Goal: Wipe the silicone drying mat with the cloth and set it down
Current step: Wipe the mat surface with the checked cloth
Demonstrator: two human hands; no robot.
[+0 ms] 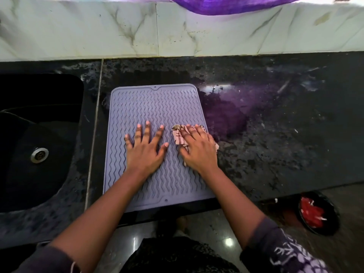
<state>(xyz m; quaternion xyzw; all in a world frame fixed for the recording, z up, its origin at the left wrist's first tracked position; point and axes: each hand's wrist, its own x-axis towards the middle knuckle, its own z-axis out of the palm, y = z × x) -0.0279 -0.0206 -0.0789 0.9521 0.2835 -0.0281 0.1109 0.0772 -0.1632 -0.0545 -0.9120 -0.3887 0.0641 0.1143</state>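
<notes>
A lavender silicone drying mat [153, 107] with wavy ridges lies flat on the dark stone counter, its near edge at the counter's front. My left hand [144, 146] rests on the mat's middle with fingers spread flat. My right hand [199, 149] presses a small patterned pink-and-brown cloth [178, 135] onto the mat's right side, fingers extended over it. Most of the cloth is hidden under my palm; a bit of it sticks out past the mat's right edge.
A black sink [39, 123] with a metal drain [39, 155] sits left of the mat. The wet, speckled counter [275, 125] stretches to the right. A marble backsplash [177, 28] runs behind. A black bowl with red contents [317, 213] stands on the floor at lower right.
</notes>
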